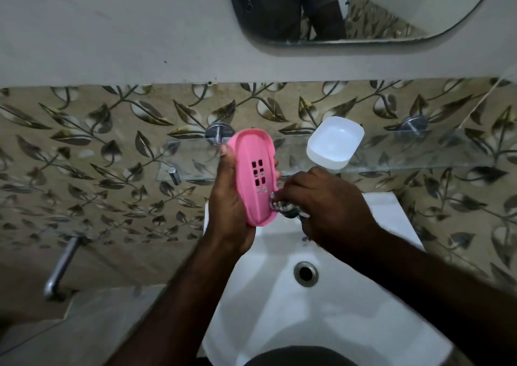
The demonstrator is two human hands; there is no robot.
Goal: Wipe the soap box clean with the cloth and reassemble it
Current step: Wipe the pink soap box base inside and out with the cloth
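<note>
My left hand [229, 211] grips a pink soap tray [249, 148] with several drain holes and holds it upright above the sink's back edge. The white soap box part [335, 138] lies tilted and hollow side up on the glass shelf [405, 154], to the right of the tray. My right hand [327, 206] is curled round the chrome tap knob [278, 204] just beside the tray's lower right edge. No cloth is in view.
A white sink [279, 315] with a metal drain [306, 273] lies below my hands. A chrome wall tap [60, 267] juts out at the lower left. Leaf-patterned tiles cover the wall, and a mirror [391, 4] hangs above.
</note>
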